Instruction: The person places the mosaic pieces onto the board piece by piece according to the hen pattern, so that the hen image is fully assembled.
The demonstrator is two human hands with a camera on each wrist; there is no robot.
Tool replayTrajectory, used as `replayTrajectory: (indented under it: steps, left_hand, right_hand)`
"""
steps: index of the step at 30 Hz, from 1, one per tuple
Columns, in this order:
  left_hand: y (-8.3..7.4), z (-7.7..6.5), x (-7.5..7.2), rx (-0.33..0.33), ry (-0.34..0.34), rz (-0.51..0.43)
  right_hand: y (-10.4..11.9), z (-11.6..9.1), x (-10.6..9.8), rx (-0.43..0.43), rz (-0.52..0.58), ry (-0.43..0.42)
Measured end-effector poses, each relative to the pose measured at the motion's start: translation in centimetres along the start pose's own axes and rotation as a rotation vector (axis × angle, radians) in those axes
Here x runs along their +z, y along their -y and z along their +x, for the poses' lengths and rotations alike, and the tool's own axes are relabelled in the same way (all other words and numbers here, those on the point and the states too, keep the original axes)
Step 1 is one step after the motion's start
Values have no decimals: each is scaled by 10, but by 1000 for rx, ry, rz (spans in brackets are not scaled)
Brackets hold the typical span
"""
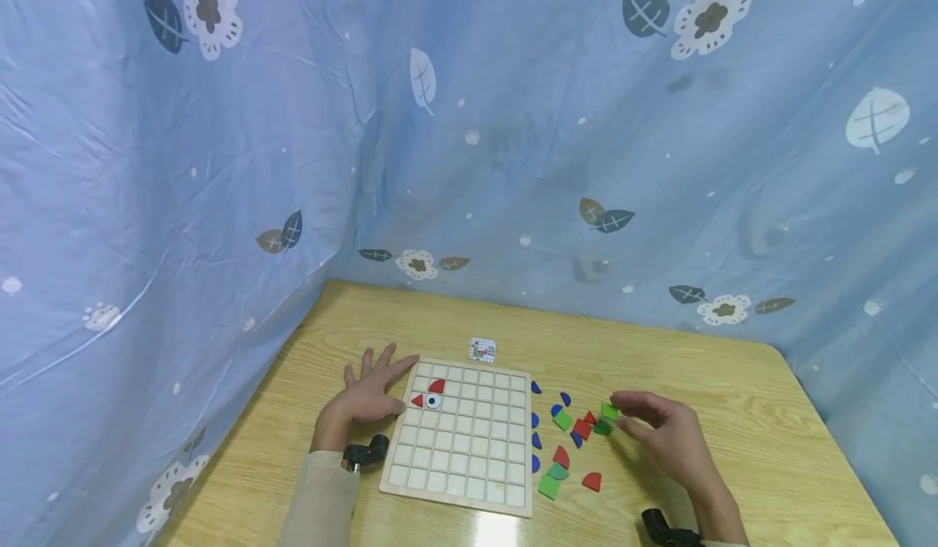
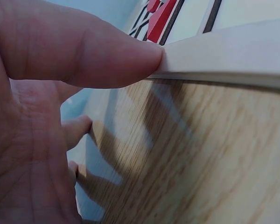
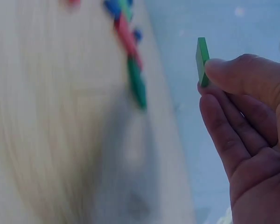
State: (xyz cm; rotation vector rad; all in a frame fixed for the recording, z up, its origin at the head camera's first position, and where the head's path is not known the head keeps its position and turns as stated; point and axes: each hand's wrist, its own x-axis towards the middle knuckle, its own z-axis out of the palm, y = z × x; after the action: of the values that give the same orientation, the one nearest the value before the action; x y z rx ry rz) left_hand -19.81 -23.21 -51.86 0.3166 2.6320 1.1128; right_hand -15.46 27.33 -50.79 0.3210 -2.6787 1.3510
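My right hand [image 1: 668, 433] pinches a light green square tile [image 1: 610, 411] between thumb and fingers. In the right wrist view the green tile [image 3: 202, 61] is seen nearly edge-on, raised off the table. My left hand [image 1: 370, 392] has its fingers spread, its thumb and index finger touching the left edge of a wooden grid board [image 1: 456, 486]. Close up in the left wrist view, the thumb [image 2: 116, 53] presses against the board's side. On the grid sit a red quarter-circle [image 1: 437, 386], a red triangle [image 1: 418, 400] and an eye tile [image 1: 433, 401].
Loose tiles lie right of the board: several blue pieces [image 1: 536, 439], red pieces such as a quarter-circle [image 1: 592, 481], and green ones such as a square [image 1: 548, 486]. A small picture card [image 1: 482, 350] lies behind the board. Blue curtains [image 1: 513, 164] surround the wooden table [image 1: 733, 417].
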Motion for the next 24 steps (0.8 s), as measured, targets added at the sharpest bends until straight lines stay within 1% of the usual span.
replayTrajectory:
  steps: [7, 11, 17, 21, 24]
  left_hand:
    - [-4, 0, -1, -17, 12, 45]
    - [-2, -1, -1, -23, 10, 51]
    - [-2, -1, 0, -21, 10, 37]
    - [-1, 0, 0, -23, 11, 39]
    - [-1, 0, -1, -19, 10, 41]
  right_hand:
    - [39, -5, 24, -60, 96, -14]
    - [56, -1, 42, -66, 170, 7]
    - [72, 6, 67, -82, 291, 58]
    - [81, 8, 85, -101, 303, 83]
    - [88, 10, 99, -96, 310, 111]
